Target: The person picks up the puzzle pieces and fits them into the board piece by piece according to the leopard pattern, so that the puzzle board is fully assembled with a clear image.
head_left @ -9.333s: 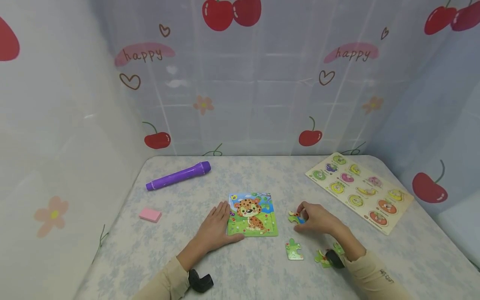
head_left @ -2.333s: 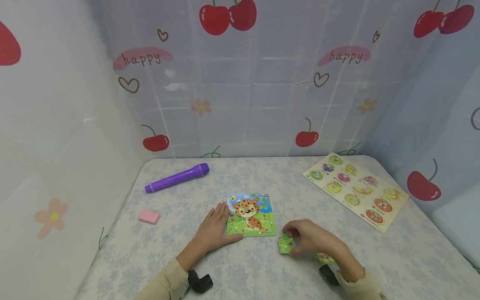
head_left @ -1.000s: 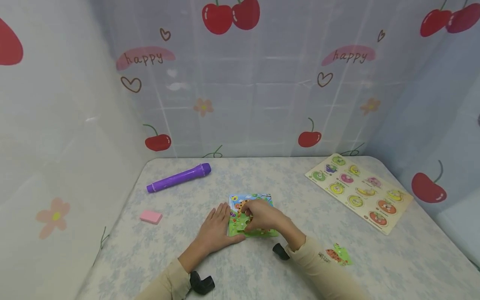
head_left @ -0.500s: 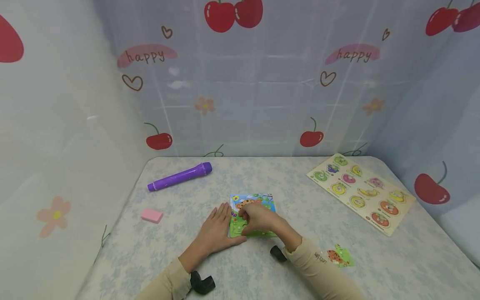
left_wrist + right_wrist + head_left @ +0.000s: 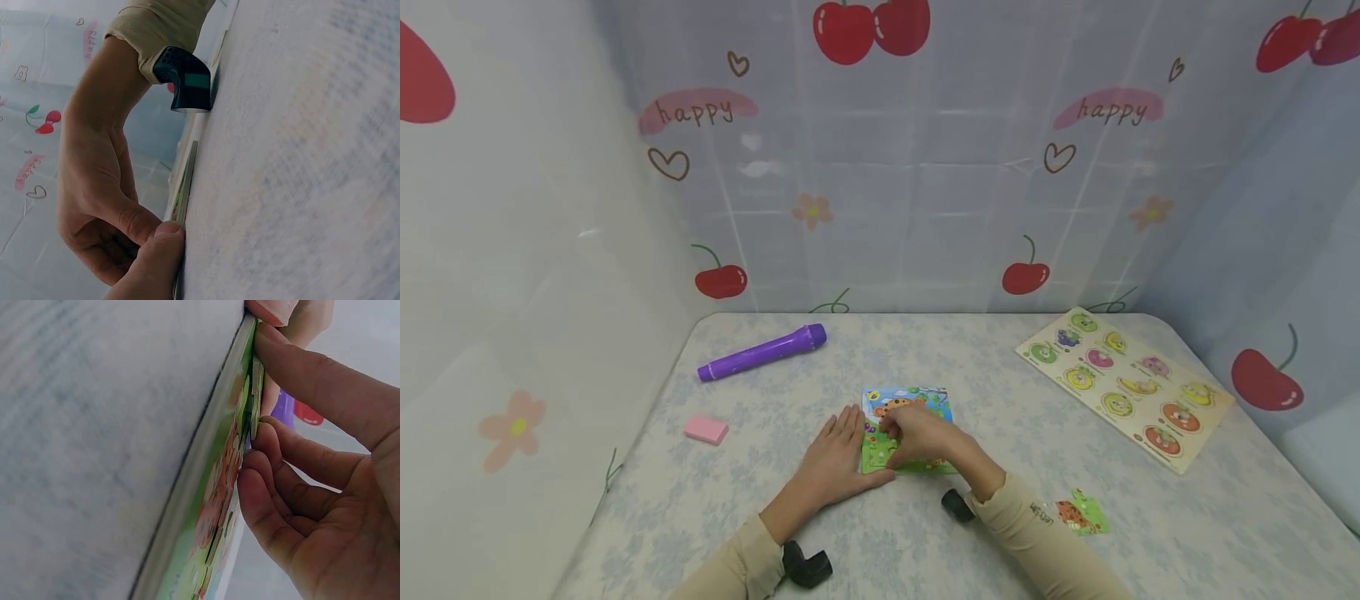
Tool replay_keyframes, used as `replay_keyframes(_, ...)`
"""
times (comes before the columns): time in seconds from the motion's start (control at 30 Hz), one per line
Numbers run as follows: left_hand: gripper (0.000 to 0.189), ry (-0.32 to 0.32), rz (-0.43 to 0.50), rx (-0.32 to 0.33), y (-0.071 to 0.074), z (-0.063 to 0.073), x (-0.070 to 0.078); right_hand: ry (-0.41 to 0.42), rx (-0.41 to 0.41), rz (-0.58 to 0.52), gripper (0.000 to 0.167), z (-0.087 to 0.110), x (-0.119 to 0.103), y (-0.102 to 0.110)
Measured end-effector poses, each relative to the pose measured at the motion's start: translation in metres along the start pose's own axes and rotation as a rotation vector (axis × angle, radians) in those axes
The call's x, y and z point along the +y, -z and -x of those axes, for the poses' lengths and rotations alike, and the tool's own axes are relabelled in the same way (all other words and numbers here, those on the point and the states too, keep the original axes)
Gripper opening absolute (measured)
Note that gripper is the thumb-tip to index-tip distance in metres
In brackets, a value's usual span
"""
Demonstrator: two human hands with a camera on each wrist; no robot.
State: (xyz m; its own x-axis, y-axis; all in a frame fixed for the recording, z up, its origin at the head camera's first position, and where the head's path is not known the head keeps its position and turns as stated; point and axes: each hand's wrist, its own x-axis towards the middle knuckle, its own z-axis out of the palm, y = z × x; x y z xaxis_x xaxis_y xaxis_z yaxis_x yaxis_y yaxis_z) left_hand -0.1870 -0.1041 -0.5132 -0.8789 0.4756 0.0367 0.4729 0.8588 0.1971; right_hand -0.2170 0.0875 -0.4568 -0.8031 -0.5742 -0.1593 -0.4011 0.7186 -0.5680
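A square leopard jigsaw puzzle lies on the table in the head view, partly covered by my right hand. My left hand lies along its left edge, fingers straight, thumb at the lower left corner. My right hand is over the board's left part. In the right wrist view it pinches a puzzle piece between thumb and forefinger, slightly tilted above the board's surface. Whether the piece touches the board cannot be told. Beside my right sleeve lie spotted and green puzzle pieces.
A cream board with fruit pictures lies at the right rear. A purple microphone-shaped stick is at the left rear, and a pink block sits nearer on the left. Printed curtains enclose the table's far and side edges.
My right hand picked up the green puzzle piece right of the board and carried it left over the board's lower left part. In the last second it has barely moved. My left hand stayed put.
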Motion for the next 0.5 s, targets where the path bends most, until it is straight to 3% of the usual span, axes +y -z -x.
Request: replay_keyframes(0.5,0.113,-0.002,0.002,-0.01,-0.0008,-0.0016,-0.0003,0.019,-0.01,0.008,0.046,0.0034,0.0004,0.0036)
